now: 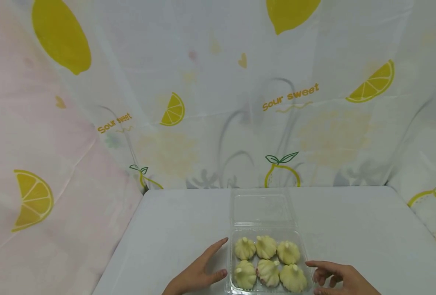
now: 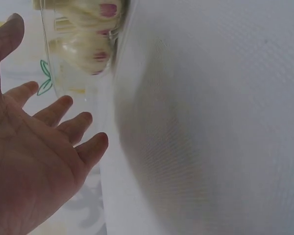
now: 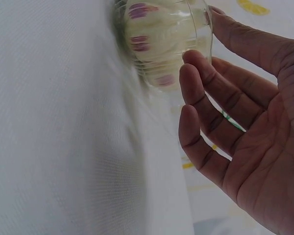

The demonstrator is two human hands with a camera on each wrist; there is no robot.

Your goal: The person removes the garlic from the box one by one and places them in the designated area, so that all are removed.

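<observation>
A clear plastic clamshell box (image 1: 298,235) sits on the white table with its lid (image 1: 262,209) folded back. Inside are several whole garlic bulbs (image 1: 266,247) in two rows, pale with purple-streaked skins in the wrist views. My left hand (image 1: 200,271) is beside the box's left wall, fingers spread and thumb apart, holding nothing. On the opposite side, my right hand (image 1: 340,276) has its index finger stretched toward the wall and the other fingers loosely bent. In the right wrist view those fingertips (image 3: 190,78) are close to the plastic; whether they touch, I cannot tell.
White cloth covers the table (image 1: 173,225). Behind it and along both sides hangs a curtain (image 1: 210,147) printed with lemons and lettering. The raised lid lies toward the table's back edge.
</observation>
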